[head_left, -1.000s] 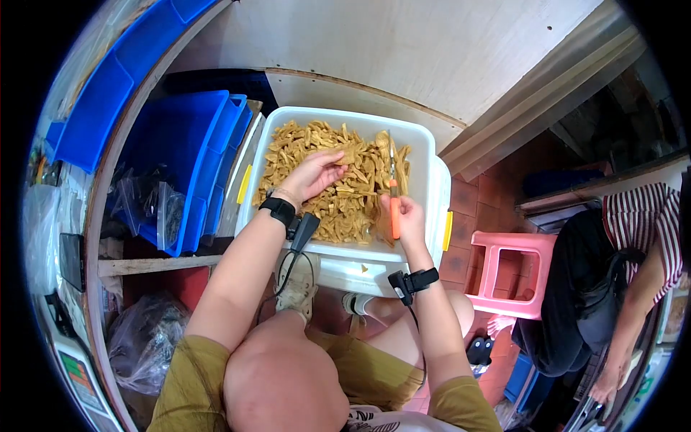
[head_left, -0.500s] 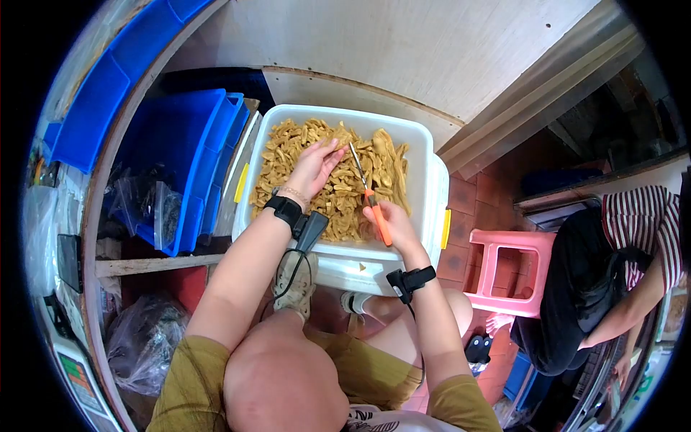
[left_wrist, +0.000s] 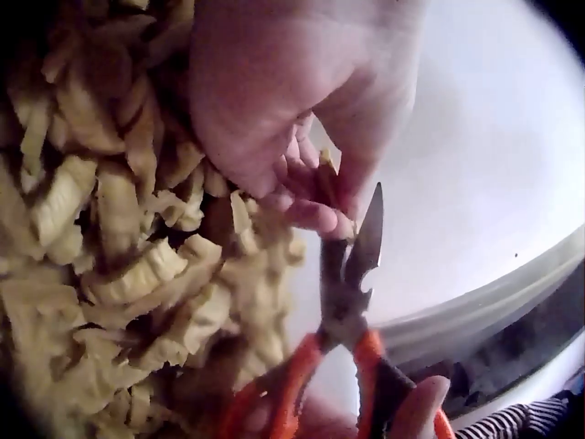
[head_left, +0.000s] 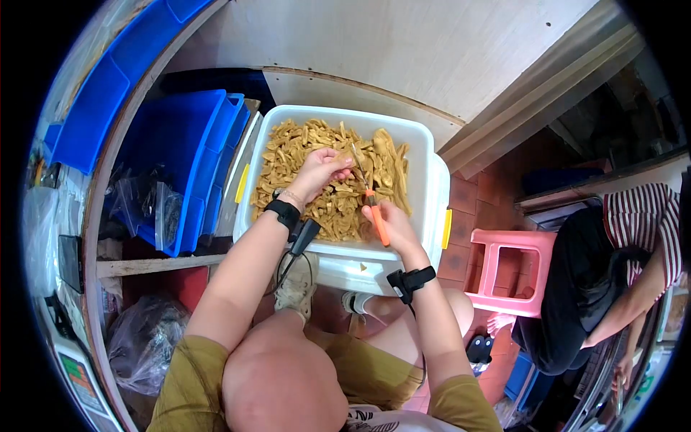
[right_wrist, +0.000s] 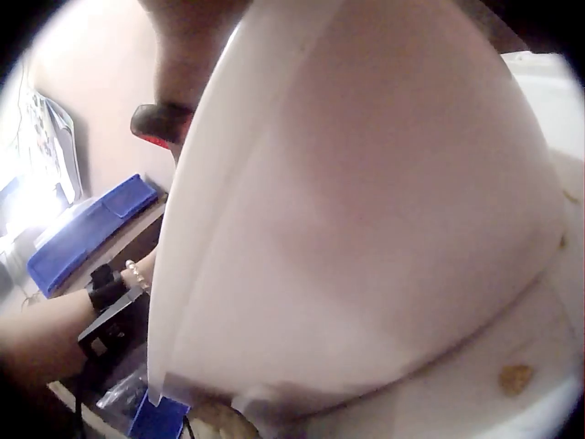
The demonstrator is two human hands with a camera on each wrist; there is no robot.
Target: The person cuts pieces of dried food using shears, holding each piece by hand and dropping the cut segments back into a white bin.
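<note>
My left hand [head_left: 319, 175] pinches a tan, dried-looking piece [head_left: 347, 156] between thumb and fingers, over a heap of similar pieces [head_left: 299, 162] in a white tub [head_left: 419, 131]. My right hand [head_left: 399, 229] grips orange-handled scissors [head_left: 376, 218], their tip pointing up and left towards the pinched piece. In the left wrist view the scissor blades [left_wrist: 367, 240] are spread, right at the left fingertips. Only a thin edge of the held piece [left_wrist: 326, 162] shows there. The tub's wall [right_wrist: 366, 219] fills most of the right wrist view and hides much of the right hand.
Longer strips [head_left: 391, 165] lie at the tub's right side. Blue bins [head_left: 191, 173] stand at the left, and a pink stool [head_left: 509, 273] is on the tiled floor at right. Beyond it sits a person in a striped top [head_left: 644, 223]. One small scrap [head_left: 363, 267] lies on a white surface in front.
The scissors have swung left from upright to slant towards my left hand. My left thumb has moved onto the tan piece. The seated person's arm has shifted.
</note>
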